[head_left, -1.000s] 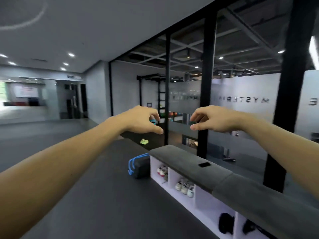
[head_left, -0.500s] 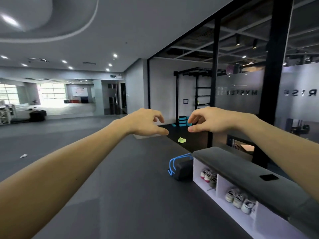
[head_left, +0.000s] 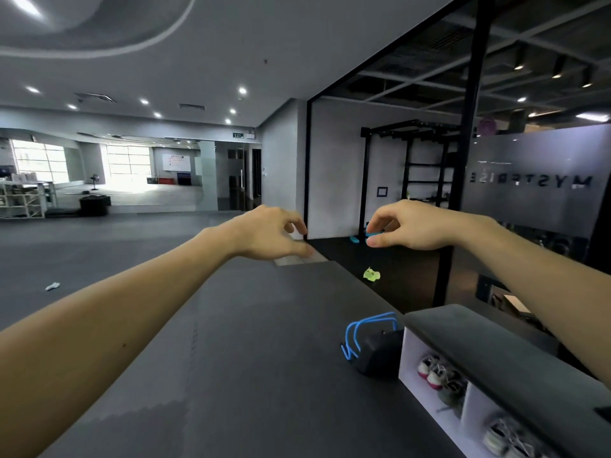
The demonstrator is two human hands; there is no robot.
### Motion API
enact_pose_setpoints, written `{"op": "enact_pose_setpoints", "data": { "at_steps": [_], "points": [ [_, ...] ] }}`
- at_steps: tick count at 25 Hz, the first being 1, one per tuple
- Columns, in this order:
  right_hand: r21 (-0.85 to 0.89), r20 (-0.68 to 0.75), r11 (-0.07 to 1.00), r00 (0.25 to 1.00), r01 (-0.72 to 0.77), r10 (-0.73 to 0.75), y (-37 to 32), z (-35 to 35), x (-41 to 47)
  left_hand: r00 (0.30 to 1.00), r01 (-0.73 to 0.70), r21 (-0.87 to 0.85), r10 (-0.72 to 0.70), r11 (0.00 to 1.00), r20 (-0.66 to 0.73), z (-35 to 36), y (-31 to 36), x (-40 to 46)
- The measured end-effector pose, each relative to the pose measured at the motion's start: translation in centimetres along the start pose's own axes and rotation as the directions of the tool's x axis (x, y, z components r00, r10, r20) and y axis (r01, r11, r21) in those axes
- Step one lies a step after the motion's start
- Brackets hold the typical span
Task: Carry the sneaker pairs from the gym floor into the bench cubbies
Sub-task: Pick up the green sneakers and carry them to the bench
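Both my arms stretch forward at chest height. My left hand (head_left: 269,233) and my right hand (head_left: 405,226) hold nothing, fingers loosely curled and apart. At lower right stands the bench (head_left: 489,342) with a grey padded top and white cubbies. One cubby holds a pair of sneakers with red and white toes (head_left: 433,375). The cubby beside it holds a pale pair (head_left: 502,436). A neon yellow-green sneaker (head_left: 371,274) lies on the dark floor ahead, past the bench. A small white object (head_left: 52,286) lies far left on the floor; I cannot tell what it is.
A dark bag with blue handles (head_left: 373,342) sits on the floor against the bench's end. A glass wall with black posts (head_left: 463,180) runs along the right. A black rack (head_left: 413,166) and blue blocks (head_left: 355,239) stand beyond. White shelving (head_left: 23,200) is far left.
The view has swung left, so the bench slid to the lower right and more open floor shows. My hands stay raised and hold nothing.
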State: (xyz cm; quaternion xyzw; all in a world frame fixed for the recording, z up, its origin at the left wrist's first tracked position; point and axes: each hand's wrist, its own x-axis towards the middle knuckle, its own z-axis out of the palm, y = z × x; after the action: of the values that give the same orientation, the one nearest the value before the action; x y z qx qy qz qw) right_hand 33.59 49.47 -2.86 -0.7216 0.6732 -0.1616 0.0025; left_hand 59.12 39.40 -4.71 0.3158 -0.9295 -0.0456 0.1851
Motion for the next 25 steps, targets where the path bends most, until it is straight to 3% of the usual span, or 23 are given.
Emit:
{"op": "enact_pose_setpoints", "data": {
  "at_steps": [6,11,18,25],
  "points": [
    [-0.013,-0.042,1.000,0.999,0.006,-0.007,6.1,5.5,18.1,0.999,-0.007,0.025,0.008,1.000,-0.041,3.4,-13.2,14.0],
    [-0.039,-0.005,0.996,0.996,-0.084,0.084,11.8,7.6,32.9,0.997,-0.078,0.033,0.078,0.996,-0.004,5.0,-23.4,27.9],
    [-0.014,-0.040,0.984,0.983,-0.179,0.178,22.5,10.4,50.7,0.991,-0.134,-0.096,0.133,0.986,-0.016,9.9,-33.7,47.7],
    [0.002,-0.083,0.985,0.982,-0.173,0.172,34.5,11.1,71.5,0.990,-0.144,-0.037,0.144,0.989,0.005,13.4,-45.0,68.5]
  ]
}}
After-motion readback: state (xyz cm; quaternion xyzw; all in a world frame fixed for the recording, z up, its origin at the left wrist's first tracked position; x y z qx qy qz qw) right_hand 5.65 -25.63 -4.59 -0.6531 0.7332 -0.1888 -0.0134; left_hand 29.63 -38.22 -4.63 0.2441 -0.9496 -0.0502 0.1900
